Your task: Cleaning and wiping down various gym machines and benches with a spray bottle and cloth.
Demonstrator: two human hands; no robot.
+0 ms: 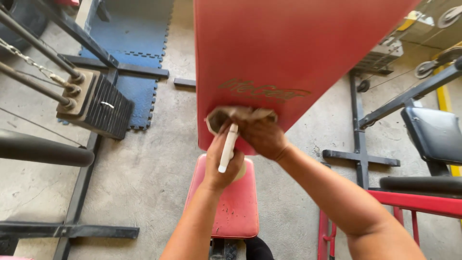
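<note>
Both hands sit low on the red bench backrest (269, 53): right hand (262, 137) presses a crumpled rag (240, 115) mid-wipe, left hand (222, 161) grips a white tube (228, 148). Reckon the rag needs working further up that pad next.

The red backrest (284, 53) is cut off by the top edge, and its lower edge is hidden behind the cloth (240, 115) and the right hand (262, 137). The left hand (222, 163) covers part of the white tube (228, 148) and the top of the red seat (226, 202), so it is not clear what the tube is. The weight stack (96, 103) shows only in part, its cables running out of the left edge.
</note>
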